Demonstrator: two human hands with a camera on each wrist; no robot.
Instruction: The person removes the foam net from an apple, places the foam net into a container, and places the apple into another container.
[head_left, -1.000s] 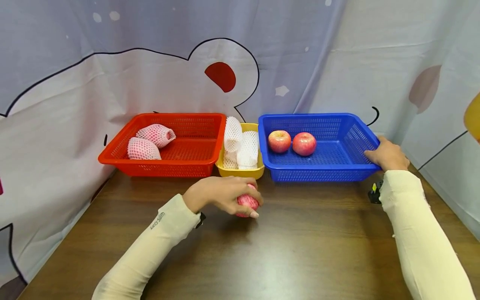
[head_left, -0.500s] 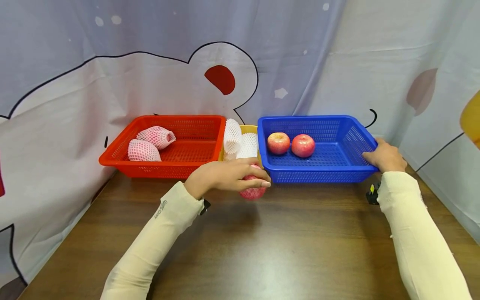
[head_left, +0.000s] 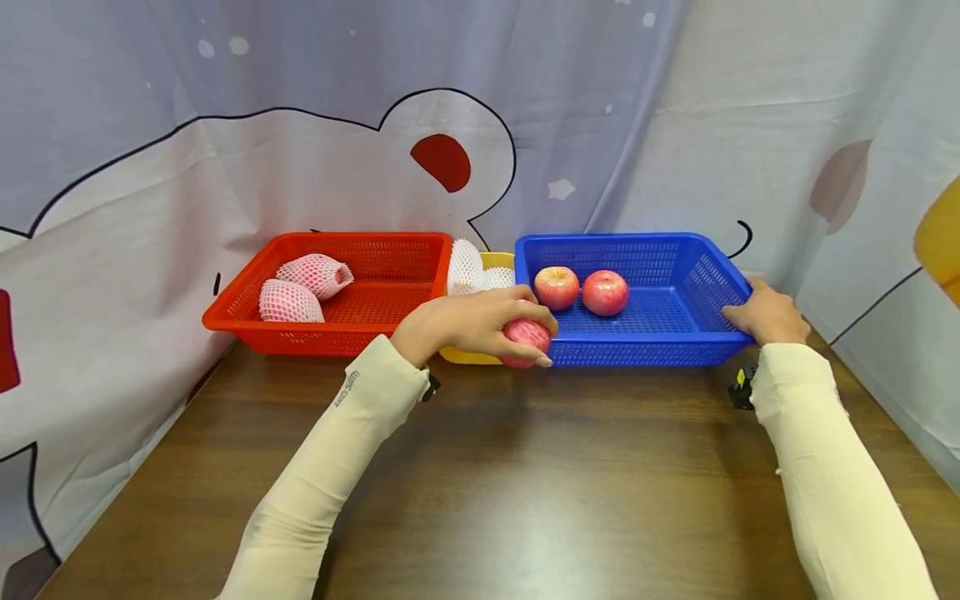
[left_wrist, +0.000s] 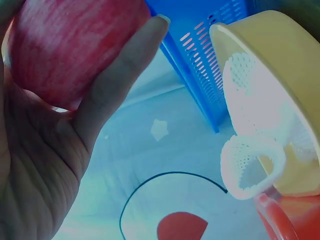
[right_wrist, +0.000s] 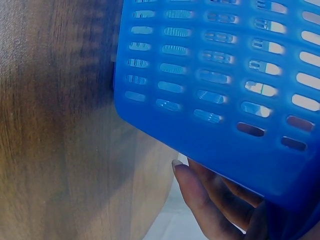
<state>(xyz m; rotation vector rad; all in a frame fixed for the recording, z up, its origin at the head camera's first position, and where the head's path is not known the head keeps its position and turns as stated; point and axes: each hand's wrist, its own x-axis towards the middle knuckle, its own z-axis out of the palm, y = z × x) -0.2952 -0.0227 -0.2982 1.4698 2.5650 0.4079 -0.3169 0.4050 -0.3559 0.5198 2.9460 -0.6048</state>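
My left hand holds a red apple by its sides, over the near left corner of the blue basket. In the left wrist view the thumb lies along the apple. Two more red apples, one yellower and one redder, sit inside that basket on its left. At the basket's right end my right hand grips the rim, thumb on the inner side. The right wrist view shows its fingers against the basket's perforated outer wall.
A red basket on the left holds two apples in pink-white foam nets. Between the baskets, a yellow bin contains white foam net sleeves. All stand at the back of the wooden table, before a printed curtain.
My left hand has raised the apple from the middle of the table and carried it away from me and rightward to the blue basket's corner. The right hand keeps its grip on the rim.
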